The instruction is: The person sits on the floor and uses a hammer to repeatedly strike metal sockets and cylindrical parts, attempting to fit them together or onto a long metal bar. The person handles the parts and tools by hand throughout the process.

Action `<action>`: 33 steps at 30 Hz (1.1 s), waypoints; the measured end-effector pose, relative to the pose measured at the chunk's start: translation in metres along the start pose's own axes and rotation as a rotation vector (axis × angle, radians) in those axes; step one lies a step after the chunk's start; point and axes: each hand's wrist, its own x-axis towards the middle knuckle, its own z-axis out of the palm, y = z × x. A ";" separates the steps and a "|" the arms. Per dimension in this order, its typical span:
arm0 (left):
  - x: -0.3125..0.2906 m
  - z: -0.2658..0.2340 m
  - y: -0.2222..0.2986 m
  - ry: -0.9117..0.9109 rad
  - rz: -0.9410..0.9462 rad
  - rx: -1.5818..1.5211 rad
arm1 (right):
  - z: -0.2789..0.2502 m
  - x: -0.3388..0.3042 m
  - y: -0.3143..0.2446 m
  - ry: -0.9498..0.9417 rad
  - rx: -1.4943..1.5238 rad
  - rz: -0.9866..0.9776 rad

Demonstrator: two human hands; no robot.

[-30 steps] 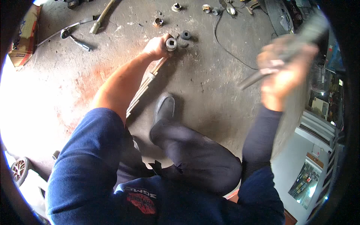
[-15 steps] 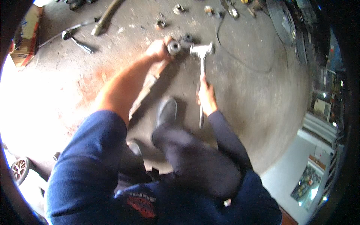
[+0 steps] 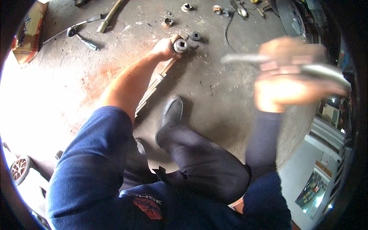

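My left hand [image 3: 165, 49] is closed around a large steel socket [image 3: 180, 45], whose square hole faces up. Below that hand, a long metal shaft with stepped sections [image 3: 153, 85] slants down toward my left leg; whether it touches the socket is hidden. A smaller dark socket [image 3: 196, 36] is on the floor just right of the held one. At the right, my raised right hand [image 3: 287, 82] is wrapped around the handle of a hammer [image 3: 245, 58]. Both are smeared by motion, and the hammer's head cannot be made out.
A ratchet wrench [image 3: 82, 39] and a long pipe [image 3: 109, 17] lie at far left, near a cardboard box [image 3: 28, 34]. Ring-shaped parts [image 3: 167, 23] and a dark cable [image 3: 227, 36] lie on the concrete floor. My shoe [image 3: 171, 111] stands close below the work.
My right hand has swung the hammer up and to the right, away from beside the held socket. My left hand stays nearly in place, still gripping the socket.
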 end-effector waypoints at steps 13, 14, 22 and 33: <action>-0.008 -0.008 0.014 0.032 -0.062 -0.106 | -0.092 -0.191 0.141 0.219 -0.646 1.396; -0.012 -0.008 0.019 0.094 -0.054 -0.400 | -0.098 -0.200 0.148 0.223 -0.664 1.423; -0.095 -0.036 -0.005 0.933 -0.596 -0.525 | -0.172 -0.289 0.203 0.158 -0.653 1.467; -0.236 0.031 -0.003 0.680 -0.711 0.009 | -0.033 -0.101 0.237 -0.519 -1.355 0.128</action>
